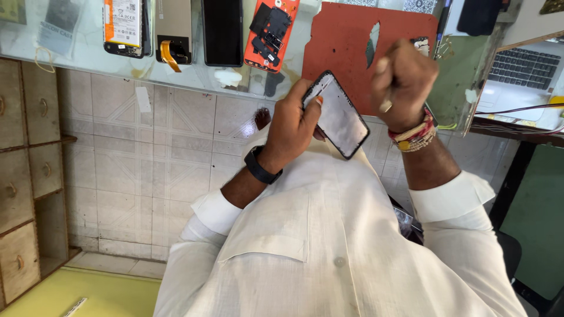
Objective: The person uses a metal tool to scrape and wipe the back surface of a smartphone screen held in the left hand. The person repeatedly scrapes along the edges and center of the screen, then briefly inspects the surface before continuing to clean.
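Note:
My left hand (pixel 291 126), with a black band at the wrist, grips a black-rimmed phone (pixel 341 117) by its left edge. The phone's pale grey inner face is tilted up toward me. My right hand (pixel 405 82) is a closed, blurred fist just right of and above the phone's top end, with red and gold thread bands at the wrist. A thin pale tool (pixel 385 105) seems to run through the fist, its tip near the phone's right edge. Both hands hover over my lap in front of a red work mat (pixel 341 41).
On the glass counter (pixel 76 53) lie several opened phones and parts: a battery-side phone (pixel 123 26), a panel with an orange flex cable (pixel 173 32), a black screen (pixel 222 29) and an orange frame (pixel 271 32). An open laptop (pixel 523 70) sits at the right. Wooden drawers (pixel 23 176) stand at the left over a tiled floor (pixel 147 164).

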